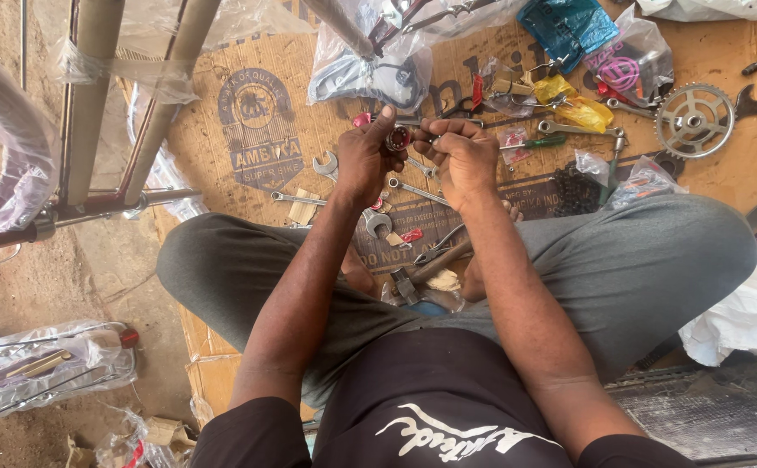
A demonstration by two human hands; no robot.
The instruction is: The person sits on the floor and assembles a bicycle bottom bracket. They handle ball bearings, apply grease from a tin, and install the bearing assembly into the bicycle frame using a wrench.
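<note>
Head view, hands: the left hand [363, 160] and the right hand [463, 156] meet over the cardboard sheet [222, 147], both closed around one small red and silver part [398, 139]
Left hand: fingers curled tight, thumb up, pinching the left side of the part
Right hand: fingers folded down over the right side of the part; how much of it they cover I cannot tell
The part: held in the air between the two hands, above the spanners [344, 195], not resting on anything
Below the hands: spanners, pliers [439, 251] and small red bits lie scattered between the crossed legs [656, 251]
Further off: a toothed chain wheel [695, 120] lies to the right, clear plastic bags [370, 61] of parts at the top, a bicycle frame [127, 104] to the left
Risk of dropping: the part is small and gripped only by fingertips; a slip would likely send it into the clutter below, where other red bits could make it hard to pick out
Risk of pinching: the fingers sit close around metal edges, so a sudden turn or slip could nip the skin
Risk of lost pieces: if the part holds loose pieces, they could spill onto the cardboard or roll into the dirt [92, 277] at the left
Risk from posture: the hands work well out in front with no support, so a tired grip could loosen
</note>
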